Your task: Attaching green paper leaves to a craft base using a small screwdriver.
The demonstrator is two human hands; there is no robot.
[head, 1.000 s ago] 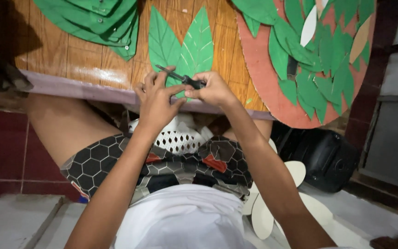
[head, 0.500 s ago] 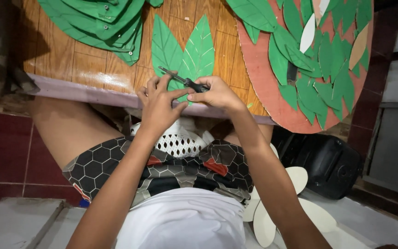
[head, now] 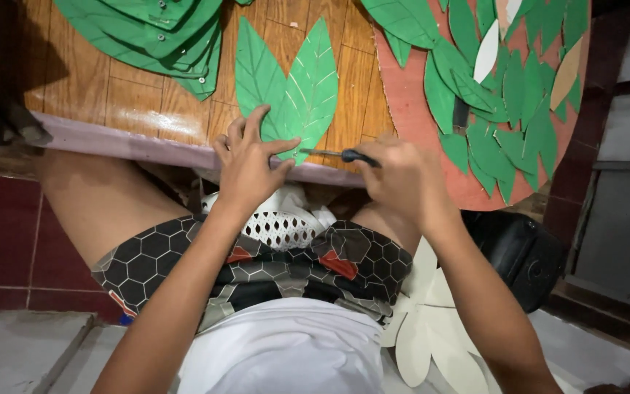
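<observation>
My left hand (head: 248,159) presses flat on the lower tip of a green foam leaf (head: 313,87) that lies beside another green leaf (head: 258,73) on the wooden table (head: 129,98). My right hand (head: 401,179) grips a thin black-handled tool (head: 340,154) whose metal tip points left at the leaf's bottom edge, close to my left thumb. Both hands sit at the table's near edge, above my lap.
A stack of green leaves (head: 151,33) lies at the back left. A round pink board (head: 432,109) covered in green and pale leaves is on the right. Cream leaf cut-outs (head: 432,328) and a black bag (head: 523,252) lie on the floor by my right leg.
My right hand has drawn away to the right with the tool, so the two hands are now apart. The left hand stays pressed on the leaf.
</observation>
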